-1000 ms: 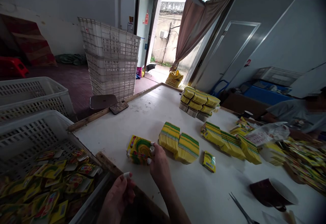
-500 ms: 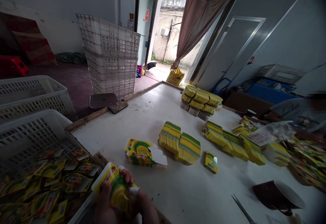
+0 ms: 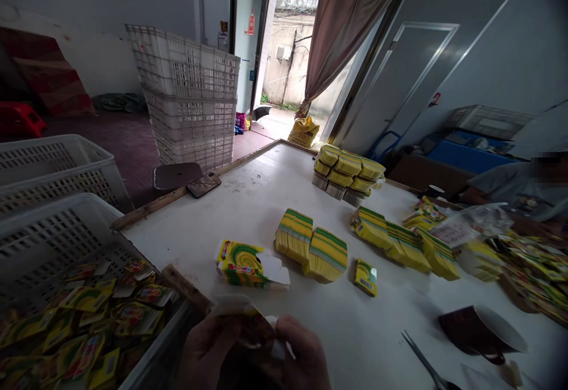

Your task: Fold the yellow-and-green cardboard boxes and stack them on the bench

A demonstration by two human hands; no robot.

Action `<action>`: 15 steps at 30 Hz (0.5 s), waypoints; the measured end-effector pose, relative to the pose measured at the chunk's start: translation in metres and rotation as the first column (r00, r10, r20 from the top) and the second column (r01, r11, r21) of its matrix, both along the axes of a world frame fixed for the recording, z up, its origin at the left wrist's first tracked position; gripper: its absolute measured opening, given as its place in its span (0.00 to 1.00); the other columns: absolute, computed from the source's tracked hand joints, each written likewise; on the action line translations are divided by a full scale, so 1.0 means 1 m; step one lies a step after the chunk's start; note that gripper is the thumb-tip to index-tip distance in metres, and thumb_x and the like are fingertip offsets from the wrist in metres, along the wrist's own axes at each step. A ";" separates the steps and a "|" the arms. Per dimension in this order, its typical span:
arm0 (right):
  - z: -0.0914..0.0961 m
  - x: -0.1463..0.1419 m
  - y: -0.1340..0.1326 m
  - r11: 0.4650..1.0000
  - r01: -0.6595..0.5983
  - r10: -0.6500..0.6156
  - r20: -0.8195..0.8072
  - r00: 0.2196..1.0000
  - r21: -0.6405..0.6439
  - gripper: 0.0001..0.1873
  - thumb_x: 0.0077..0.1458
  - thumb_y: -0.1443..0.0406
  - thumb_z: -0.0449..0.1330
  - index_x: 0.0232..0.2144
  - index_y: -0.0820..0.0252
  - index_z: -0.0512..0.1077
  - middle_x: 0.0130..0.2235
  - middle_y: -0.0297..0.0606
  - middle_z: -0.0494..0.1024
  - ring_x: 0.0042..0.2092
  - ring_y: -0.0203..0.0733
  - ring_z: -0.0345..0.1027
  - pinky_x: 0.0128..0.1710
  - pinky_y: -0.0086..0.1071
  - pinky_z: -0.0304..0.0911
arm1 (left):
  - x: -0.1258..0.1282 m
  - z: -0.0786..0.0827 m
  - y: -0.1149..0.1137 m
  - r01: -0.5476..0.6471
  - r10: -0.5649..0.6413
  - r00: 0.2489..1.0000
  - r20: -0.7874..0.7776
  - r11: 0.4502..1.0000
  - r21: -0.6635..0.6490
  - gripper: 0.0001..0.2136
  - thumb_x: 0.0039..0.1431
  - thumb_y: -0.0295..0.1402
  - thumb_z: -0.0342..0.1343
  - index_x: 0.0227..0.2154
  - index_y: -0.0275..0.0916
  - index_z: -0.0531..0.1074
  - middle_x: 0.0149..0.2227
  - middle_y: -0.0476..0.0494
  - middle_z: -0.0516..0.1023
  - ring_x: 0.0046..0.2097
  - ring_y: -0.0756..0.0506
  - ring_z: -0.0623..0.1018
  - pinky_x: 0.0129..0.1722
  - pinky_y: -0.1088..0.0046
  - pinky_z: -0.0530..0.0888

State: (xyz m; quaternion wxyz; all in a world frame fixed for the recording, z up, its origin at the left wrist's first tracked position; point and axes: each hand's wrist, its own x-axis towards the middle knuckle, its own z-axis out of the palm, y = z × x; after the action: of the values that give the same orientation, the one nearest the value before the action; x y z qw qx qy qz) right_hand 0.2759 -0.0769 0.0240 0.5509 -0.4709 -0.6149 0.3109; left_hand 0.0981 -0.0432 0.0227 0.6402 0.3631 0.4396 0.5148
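Observation:
At the table's near edge, my left hand and my right hand both grip a printed crayon box, one on each side. The box is tilted and in shadow, so most of its printed face is hidden. White tips show on a finger of my right hand. Just beyond my hands lies a yellow-green crayon box on its side, its white end flaps out. Two bundles of flat yellow-green cartons stand beside it, and a small yellow box lies to their right.
A white crate holding many small cartons stands at the left. Scissors and a brown mug are at the right. More carton stacks and a phone lie farther back. A person sits across the table.
My hands have moved right with the crayon box, off the crate's edge. The box has turned, so its yellow-green face no longer shows. The view has shifted slightly.

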 end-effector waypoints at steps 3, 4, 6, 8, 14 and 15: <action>0.031 0.021 -0.003 0.980 -0.049 -0.034 0.412 0.911 0.190 0.11 0.64 0.63 0.55 0.41 0.49 0.78 0.29 0.36 0.78 0.31 0.39 0.70 0.30 0.28 0.67 | -0.016 0.010 0.004 0.104 -0.100 0.994 -0.037 0.981 0.166 0.29 0.49 0.61 0.55 0.44 0.44 0.79 0.42 0.41 0.84 0.45 0.37 0.80 0.44 0.66 0.77; 0.040 0.024 -0.003 0.957 -0.121 -0.040 0.537 0.843 0.262 0.11 0.64 0.62 0.55 0.40 0.52 0.78 0.28 0.36 0.78 0.30 0.39 0.68 0.30 0.29 0.67 | -0.021 0.013 0.004 0.149 -0.137 0.988 -0.067 0.965 0.216 0.34 0.48 0.64 0.52 0.49 0.44 0.76 0.48 0.41 0.82 0.49 0.36 0.78 0.48 0.64 0.76; 0.052 0.025 -0.005 0.919 -0.255 -0.028 0.696 0.717 0.300 0.11 0.64 0.59 0.55 0.36 0.53 0.77 0.27 0.33 0.79 0.30 0.38 0.68 0.31 0.30 0.65 | -0.025 0.015 0.002 0.330 -0.277 0.934 -0.225 0.910 0.252 0.39 0.44 0.62 0.59 0.58 0.46 0.68 0.57 0.41 0.76 0.56 0.35 0.74 0.54 0.62 0.72; 0.054 0.022 -0.005 0.884 -0.342 -0.013 0.749 0.663 0.319 0.17 0.66 0.55 0.51 0.31 0.52 0.75 0.25 0.29 0.78 0.31 0.36 0.68 0.33 0.30 0.64 | -0.019 0.014 -0.002 0.552 -0.432 0.774 -0.463 0.819 0.159 0.42 0.41 0.45 0.70 0.61 0.47 0.62 0.61 0.42 0.72 0.59 0.35 0.72 0.59 0.62 0.68; 0.026 0.010 -0.018 0.935 -0.103 -0.168 0.682 0.712 0.338 0.14 0.65 0.58 0.54 0.31 0.53 0.76 0.34 0.34 0.81 0.33 0.37 0.73 0.34 0.29 0.69 | 0.016 -0.004 -0.019 0.503 -0.320 0.635 -0.703 0.862 0.061 0.40 0.47 0.38 0.60 0.62 0.27 0.55 0.60 0.26 0.70 0.60 0.33 0.72 0.58 0.61 0.68; 0.018 0.005 -0.023 0.954 0.022 -0.215 0.632 0.745 0.299 0.12 0.64 0.59 0.55 0.32 0.53 0.77 0.35 0.36 0.80 0.34 0.38 0.74 0.34 0.28 0.70 | 0.019 -0.006 -0.020 0.449 -0.266 0.660 -0.703 0.890 0.085 0.40 0.47 0.40 0.59 0.62 0.25 0.54 0.58 0.25 0.72 0.58 0.33 0.73 0.57 0.61 0.70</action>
State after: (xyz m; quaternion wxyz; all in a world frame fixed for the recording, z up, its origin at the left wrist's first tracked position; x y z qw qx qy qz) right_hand 0.2813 -0.1001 0.0423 0.3775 -0.5079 -0.7743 0.0017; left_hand 0.1167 -0.0635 0.0162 0.4748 0.6817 0.4912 0.2619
